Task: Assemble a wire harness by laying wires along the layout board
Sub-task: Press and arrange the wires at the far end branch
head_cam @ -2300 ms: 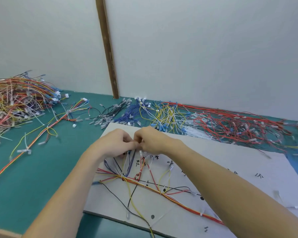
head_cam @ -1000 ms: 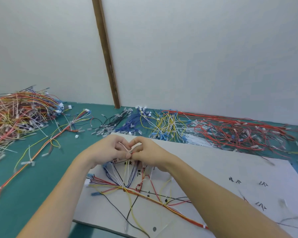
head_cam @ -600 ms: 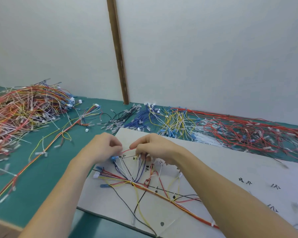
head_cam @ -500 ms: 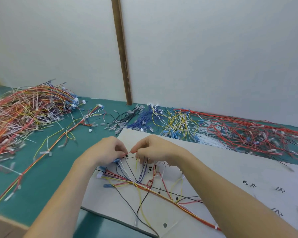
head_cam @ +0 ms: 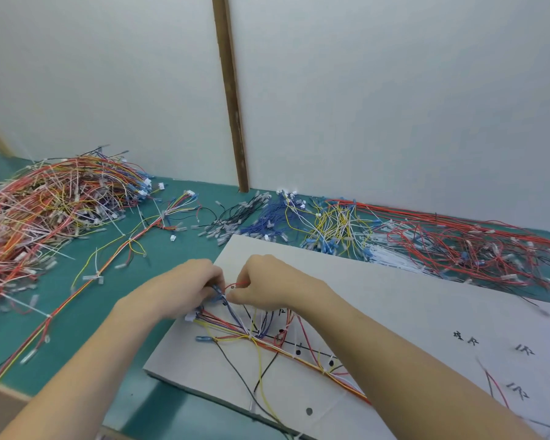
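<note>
Harness wires (head_cam: 254,336) fan across white layout board (head_cam: 394,306), frame centre toward 5 o'clock. Left hand (head_cam: 185,287) pinches blue wire ends (head_cam: 218,290); right hand (head_cam: 267,285) pinches a red wire (head_cam: 240,283). Loose wire piles (head_cam: 54,211) at 9 o'clock.

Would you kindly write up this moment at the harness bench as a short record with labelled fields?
surface: green table
layout board: white layout board with black markings, lying flat
harness on board: branched harness of mixed colours
left hand: left hand pinches blue wires at the harness's far end
right hand: right hand pinches a red wire
supplies, left: large mixed wire pile
supplies, far edge: black, blue, yellow wire bunches, then red wires
background: white wall, wooden strip
</note>
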`<state>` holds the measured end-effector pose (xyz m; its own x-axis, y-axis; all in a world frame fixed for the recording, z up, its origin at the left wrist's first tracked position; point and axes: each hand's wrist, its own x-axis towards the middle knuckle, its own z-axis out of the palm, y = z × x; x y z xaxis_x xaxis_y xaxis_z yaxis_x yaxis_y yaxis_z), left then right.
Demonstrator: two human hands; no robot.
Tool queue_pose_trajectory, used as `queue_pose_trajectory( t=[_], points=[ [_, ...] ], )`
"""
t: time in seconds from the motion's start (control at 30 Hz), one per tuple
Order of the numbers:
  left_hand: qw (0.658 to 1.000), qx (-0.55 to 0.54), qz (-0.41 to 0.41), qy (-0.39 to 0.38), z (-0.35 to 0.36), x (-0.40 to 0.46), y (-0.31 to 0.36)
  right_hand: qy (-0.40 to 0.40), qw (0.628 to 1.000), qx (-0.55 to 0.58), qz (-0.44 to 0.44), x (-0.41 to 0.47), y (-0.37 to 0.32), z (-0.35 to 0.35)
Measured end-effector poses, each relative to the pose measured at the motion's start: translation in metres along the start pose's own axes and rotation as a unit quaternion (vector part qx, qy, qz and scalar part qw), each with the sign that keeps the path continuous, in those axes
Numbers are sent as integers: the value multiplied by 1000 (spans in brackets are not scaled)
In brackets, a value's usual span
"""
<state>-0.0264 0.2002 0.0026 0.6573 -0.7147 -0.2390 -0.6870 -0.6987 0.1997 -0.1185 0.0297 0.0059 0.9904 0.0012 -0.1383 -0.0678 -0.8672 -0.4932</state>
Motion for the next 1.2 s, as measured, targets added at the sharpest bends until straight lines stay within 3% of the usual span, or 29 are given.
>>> queue_pose_trajectory(
  t=[0.17,0.33,0.57,0.77,0.93,1.07,1.2],
  points=[
    [992,-108,32,62,5,-11,0,-12,999,-1,31,2,-9,11],
    [936,-307,45,167,15,-24,-1,3,998,47,28,3,-8,18],
    [975,-215,9,55,24,-55,-31,-56,978,200,15,-4,0,8],
    [973,-226,14,41,18,-46,-28,-53,999,-14,-3,-2,-23,29],
    [972,-228,-3,62,21,-38,-27,-45,998,-46,15,2,-35,37],
    [902,-424,-20,78,22,-41,-29,-58,997,26,36,1,-36,32],
    [837,-543,-12,70,19,-50,-29,-99,989,109,13,-5,-29,19]
  ],
)
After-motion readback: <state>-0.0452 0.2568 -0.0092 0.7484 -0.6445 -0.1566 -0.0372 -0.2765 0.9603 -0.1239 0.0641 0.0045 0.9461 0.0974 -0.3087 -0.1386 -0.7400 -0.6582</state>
